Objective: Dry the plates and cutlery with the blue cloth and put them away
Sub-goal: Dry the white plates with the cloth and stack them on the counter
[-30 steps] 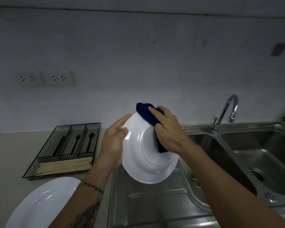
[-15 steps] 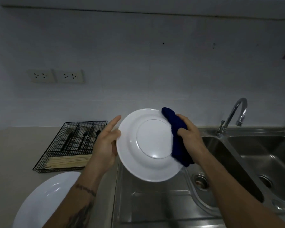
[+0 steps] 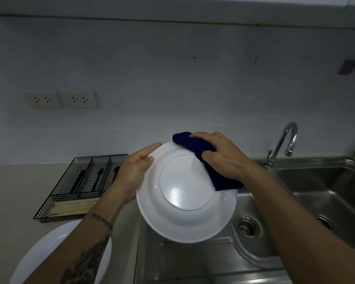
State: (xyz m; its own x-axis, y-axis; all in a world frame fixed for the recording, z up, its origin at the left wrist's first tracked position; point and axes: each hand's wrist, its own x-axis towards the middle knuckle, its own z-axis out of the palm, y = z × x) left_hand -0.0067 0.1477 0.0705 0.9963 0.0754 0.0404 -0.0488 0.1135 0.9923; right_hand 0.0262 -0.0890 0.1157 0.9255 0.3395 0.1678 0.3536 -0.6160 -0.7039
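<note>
White plate [image 3: 184,203] underside-up over the sink [image 3: 316,201], left hand [image 3: 131,177] gripping nine-o'clock rim, right hand [image 3: 221,156] clutching blue cloth [image 3: 195,144] at one o'clock, far face hidden.

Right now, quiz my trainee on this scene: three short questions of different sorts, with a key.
1. True or false: the blue cloth lies in the sink.
2. Which hand steadies the held plate by its rim?
3. The black wire tray stands: A) left of the sink, B) inside it, C) under the tap.

Key: 1 false, the right hand presses it on the plate; 2 the left hand; 3 A.
</note>
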